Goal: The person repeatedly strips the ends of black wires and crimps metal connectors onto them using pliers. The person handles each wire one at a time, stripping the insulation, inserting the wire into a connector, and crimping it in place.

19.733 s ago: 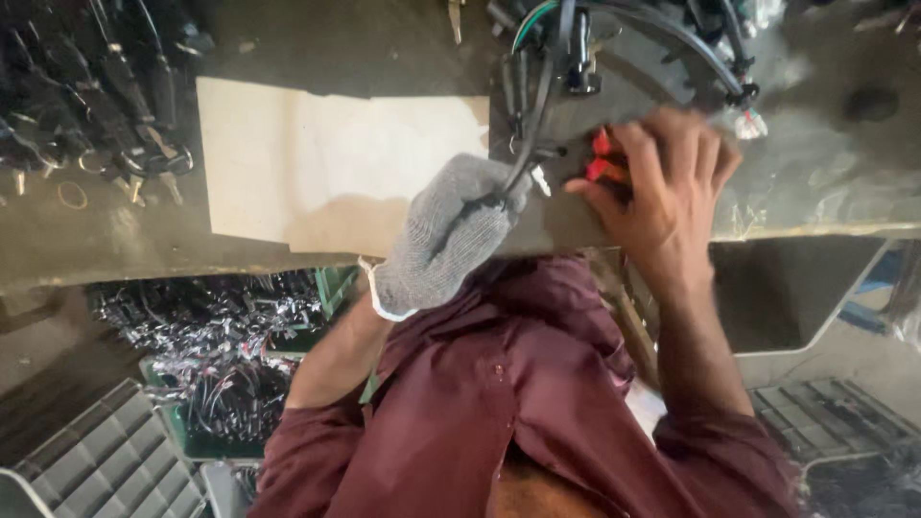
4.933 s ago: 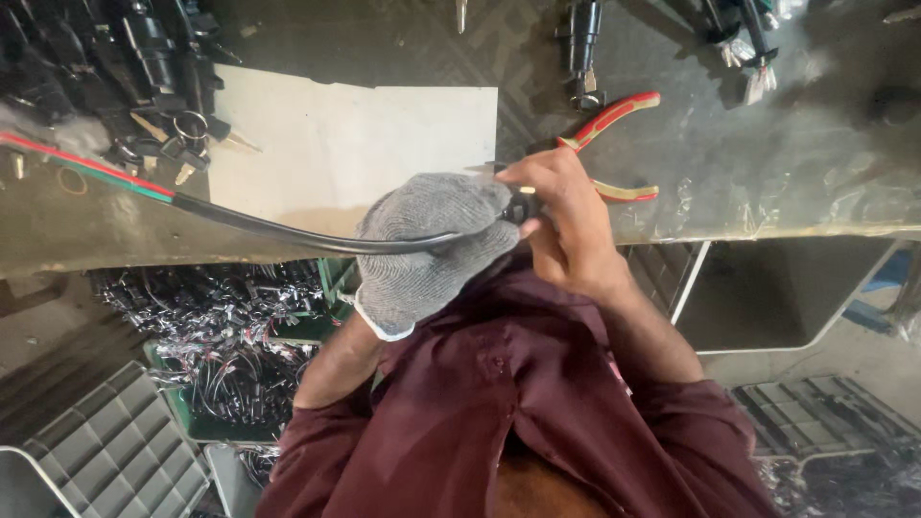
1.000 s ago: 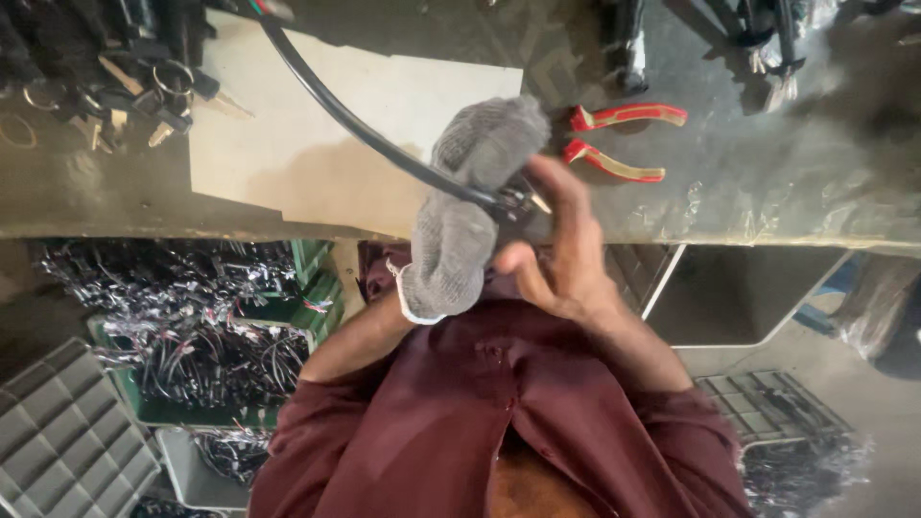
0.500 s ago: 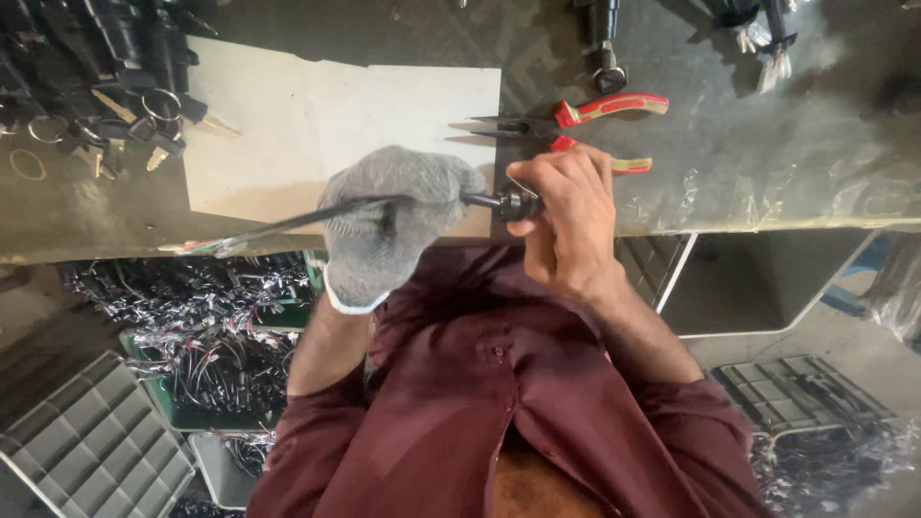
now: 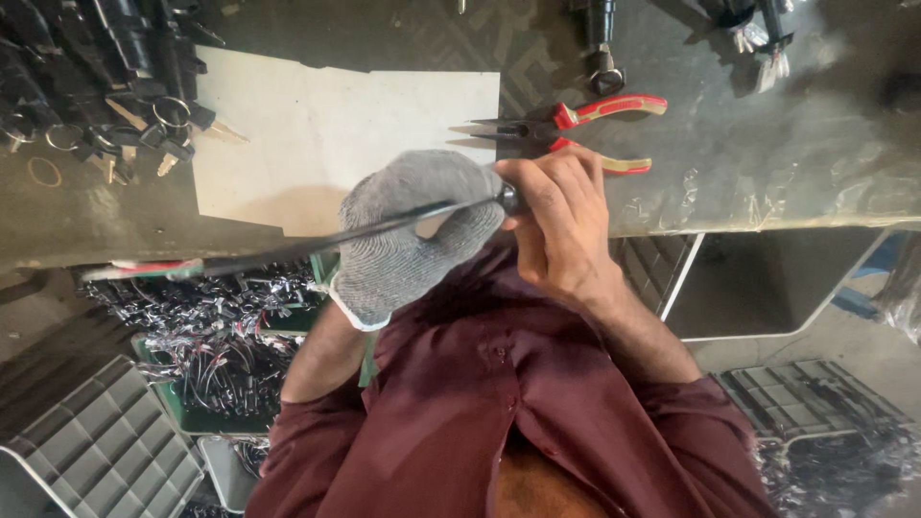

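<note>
Grey knit covered the left hand (image 5: 413, 235), which was closed around a black cable (image 5: 317, 245) just off the near edge of the worktop (image 5: 767, 144). The bare right hand (image 5: 561, 230) met it there, thumb and fingers pinched shut on the cable's end, where a small dark fitting showed between the two hands. From the glove the cable ran out leftward, past the worktop's near edge, and its far end showed red and green strands (image 5: 144, 269).

Pliers (image 5: 566, 129) with red and cream handles lay on the worktop just beyond the right hand, near that edge, handles spread, tips pointing left onto a pale sheet (image 5: 326, 125). That sheet lay flat on the worktop, its near side running under the gloved hand. At the far left corner sat a heap of black parts (image 5: 86, 77) with metal rings and keys among them. Below the worktop, to the left, a green crate (image 5: 221, 364) held tangled wires, and a grey tray (image 5: 96, 451) with compartments stood beside it. A maroon shirt (image 5: 499, 403) filled the foreground.
</note>
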Available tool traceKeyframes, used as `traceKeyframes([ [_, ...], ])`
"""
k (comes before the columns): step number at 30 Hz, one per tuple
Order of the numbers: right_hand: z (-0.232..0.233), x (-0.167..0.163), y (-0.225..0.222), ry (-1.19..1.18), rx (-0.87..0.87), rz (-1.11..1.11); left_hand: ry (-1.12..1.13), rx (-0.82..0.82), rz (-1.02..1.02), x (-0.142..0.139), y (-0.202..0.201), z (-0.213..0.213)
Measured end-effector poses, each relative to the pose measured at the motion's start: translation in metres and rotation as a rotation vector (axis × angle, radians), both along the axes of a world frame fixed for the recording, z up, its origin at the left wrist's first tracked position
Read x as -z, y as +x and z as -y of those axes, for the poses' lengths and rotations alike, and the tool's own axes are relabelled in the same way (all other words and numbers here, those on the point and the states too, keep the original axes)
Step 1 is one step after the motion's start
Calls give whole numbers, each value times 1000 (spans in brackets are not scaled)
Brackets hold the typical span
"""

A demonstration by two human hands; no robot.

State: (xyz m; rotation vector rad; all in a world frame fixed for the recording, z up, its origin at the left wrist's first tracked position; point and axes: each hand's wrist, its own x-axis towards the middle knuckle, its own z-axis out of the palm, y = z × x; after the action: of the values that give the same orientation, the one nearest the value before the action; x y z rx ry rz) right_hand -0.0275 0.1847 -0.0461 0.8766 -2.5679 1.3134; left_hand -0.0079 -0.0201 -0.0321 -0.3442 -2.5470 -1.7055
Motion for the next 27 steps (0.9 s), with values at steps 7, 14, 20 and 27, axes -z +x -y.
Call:
traceKeyframes([
  [7,-2,1,0,27,-33,15,-144,-51,55,-15,-8,2],
  [14,5,7,12,27,-58,40,43,100,299,-15,-13,22],
  [20,12,16,22,-80,10,126,-52,145,232,-14,-19,20],
  [27,3,20,22,-383,36,636,-87,-40,91,-10,7,-4],
])
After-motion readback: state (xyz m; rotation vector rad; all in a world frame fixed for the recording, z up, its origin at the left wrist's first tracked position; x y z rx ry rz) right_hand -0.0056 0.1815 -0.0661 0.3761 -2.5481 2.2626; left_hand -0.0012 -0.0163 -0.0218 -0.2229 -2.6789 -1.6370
